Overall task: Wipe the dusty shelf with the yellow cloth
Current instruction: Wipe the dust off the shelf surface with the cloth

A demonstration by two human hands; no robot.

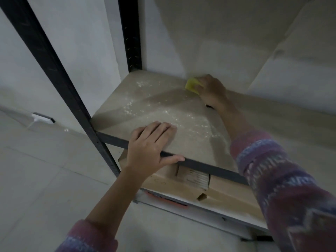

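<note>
— Our right hand [211, 90] grips the yellow cloth [192, 84] at the back edge of the shelf [154, 102], against the wall [200, 42].
— Our left hand [149, 148] lies flat, fingers straight, over the front rail [209, 167]; dusty board between, boxes [227, 190] below.

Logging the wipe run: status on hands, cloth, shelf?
Right hand grips yellow cloth at back of shelf. Left hand flat on front edge, thumb on rail. White dust between hands, unwiped. No obstacle seen.
</note>
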